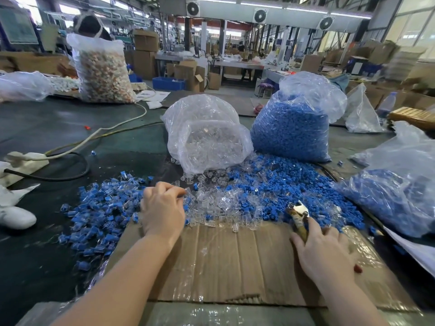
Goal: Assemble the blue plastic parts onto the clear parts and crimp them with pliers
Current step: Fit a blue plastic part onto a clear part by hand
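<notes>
While the left hand (162, 208) reached over the far edge of the cardboard sheet (235, 262), its fingers (175, 190) were curled and pinching a clear part (188, 191) above the loose clear parts (219, 208). The right hand (326, 248) rested on the right side of the cardboard, fingers wrapped round the handles of the pliers (298, 215) — their metal nose pointed away toward the loose blue parts (277, 184), spread beyond the cardboard's far right edge. Left of the cardboard lay a heap of joined blue-and-clear pieces (98, 212). Farther behind the cardboard on the dark counter (47, 128) stood a bag of clear parts (207, 135) and, touching its right side, a bag of blue parts (292, 130).
</notes>
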